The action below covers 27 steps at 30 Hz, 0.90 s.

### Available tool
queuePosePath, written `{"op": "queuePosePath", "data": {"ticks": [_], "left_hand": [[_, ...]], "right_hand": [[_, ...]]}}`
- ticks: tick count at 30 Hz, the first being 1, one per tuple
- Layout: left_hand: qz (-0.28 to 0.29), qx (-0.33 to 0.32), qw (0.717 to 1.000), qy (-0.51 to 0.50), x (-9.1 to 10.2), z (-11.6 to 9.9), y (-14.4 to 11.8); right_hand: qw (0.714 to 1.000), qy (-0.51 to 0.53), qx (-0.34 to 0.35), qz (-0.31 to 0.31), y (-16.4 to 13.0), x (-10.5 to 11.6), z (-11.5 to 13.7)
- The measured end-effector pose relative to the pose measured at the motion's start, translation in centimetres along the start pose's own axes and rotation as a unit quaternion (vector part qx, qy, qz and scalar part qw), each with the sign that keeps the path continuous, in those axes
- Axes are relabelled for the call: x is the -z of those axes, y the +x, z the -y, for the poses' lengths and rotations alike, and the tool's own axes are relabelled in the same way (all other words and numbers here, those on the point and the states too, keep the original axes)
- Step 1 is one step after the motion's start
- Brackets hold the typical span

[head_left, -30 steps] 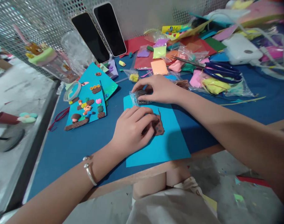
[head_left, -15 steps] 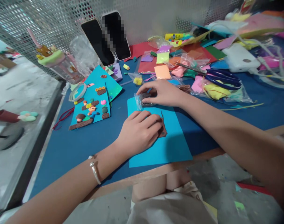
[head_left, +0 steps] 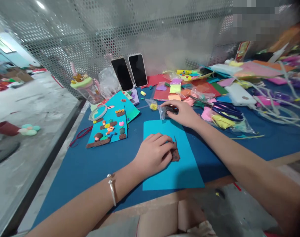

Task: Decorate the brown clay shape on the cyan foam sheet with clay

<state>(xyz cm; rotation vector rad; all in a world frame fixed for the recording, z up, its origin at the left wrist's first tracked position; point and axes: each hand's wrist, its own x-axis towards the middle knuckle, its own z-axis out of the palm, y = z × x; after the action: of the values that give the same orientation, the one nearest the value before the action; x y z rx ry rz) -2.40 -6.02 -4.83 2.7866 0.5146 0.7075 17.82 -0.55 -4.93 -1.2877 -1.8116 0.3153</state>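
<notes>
Blue table (head_left: pixel 73 168) against perforated metal wall. My left hand (head_left: pixel 153 154) presses a brown clay piece (head_left: pixel 176 154) onto the cyan paper sheet (head_left: pixel 174 171), fingers curled. My right hand (head_left: pixel 183 113) pinches a small plastic bag (head_left: pixel 164 112) of dark clay beyond the sheet. Blue scissors (head_left: pixel 226 110) nearby; no writing legible.

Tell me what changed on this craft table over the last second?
Mostly the view: the head lifted, so more of the mesh wall shows. The right hand stays on the small plastic bag beyond the blue sheet. The left hand still presses the brown clay piece onto that sheet. Nothing was picked up or let go.
</notes>
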Motion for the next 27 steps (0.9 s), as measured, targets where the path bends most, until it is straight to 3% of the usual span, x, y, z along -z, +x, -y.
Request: {"op": "queuePosePath", "data": {"ticks": [3, 6, 8, 13, 19, 27], "left_hand": [[-0.074, 0.082, 0.990, -0.088, -0.1, 0.2, 0.1], [-0.204, 0.212, 0.940, -0.170, 0.1, 1.5, 0.3], [-0.251, 0.262, 0.909, -0.204, 0.5, 2.6, 0.4], [-0.266, 0.279, 0.889, -0.247, 1.7, 4.7, 0.3], [-0.250, 0.306, 0.865, -0.310, 1.6, 5.8, 0.4], [-0.226, 0.293, 0.881, -0.294, 2.0, 5.7, 0.3]], "right_hand": [[1.000, -0.007, -0.004, -0.025, -0.1, 0.0, 0.3], [0.999, 0.052, 0.012, -0.007, -0.6, -0.4, 1.6], [0.997, 0.080, 0.014, 0.000, -1.0, -0.9, 2.9], [0.996, 0.090, 0.009, -0.002, -1.9, -2.4, 4.9], [0.995, 0.099, 0.004, 0.003, -1.9, -2.9, 5.0], [0.992, 0.108, -0.055, 0.046, -1.7, -2.5, 5.1]]}}
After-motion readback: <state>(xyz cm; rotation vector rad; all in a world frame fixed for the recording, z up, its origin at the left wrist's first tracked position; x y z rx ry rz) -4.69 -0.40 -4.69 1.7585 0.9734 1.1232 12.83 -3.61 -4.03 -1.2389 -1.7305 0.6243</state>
